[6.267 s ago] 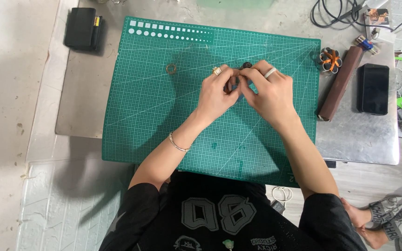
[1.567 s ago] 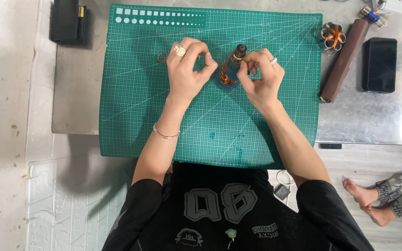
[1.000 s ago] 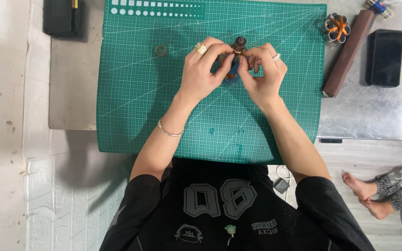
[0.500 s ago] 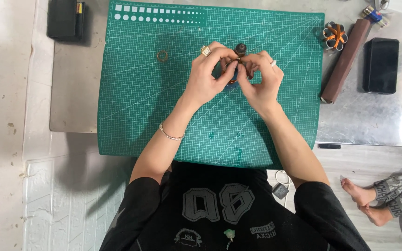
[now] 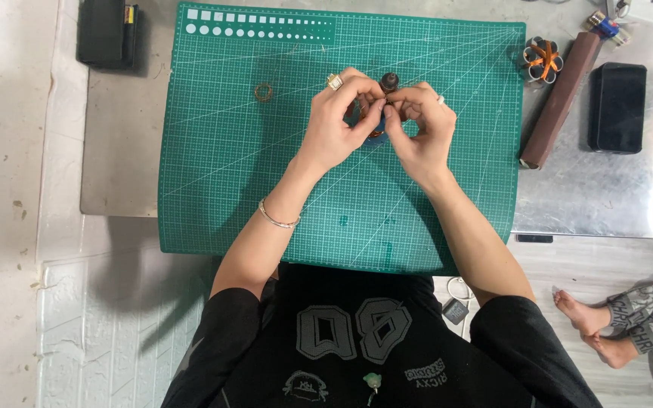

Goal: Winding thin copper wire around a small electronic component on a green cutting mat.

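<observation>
Head view: both hands, left (image 5: 334, 128) and right (image 5: 421, 132), pinch small motor (image 5: 387, 85); looks light, rigid; hold casing, not copper windings.

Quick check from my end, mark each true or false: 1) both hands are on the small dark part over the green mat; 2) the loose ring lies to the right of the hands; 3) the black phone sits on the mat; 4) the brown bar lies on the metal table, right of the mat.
1) True: the left hand and right hand pinch the small dark part together above the green cutting mat.
2) False: the small ring lies on the mat to the left of the hands.
3) False: the black phone lies on the metal table, off the mat.
4) True: the brown bar lies slanted there.
</observation>
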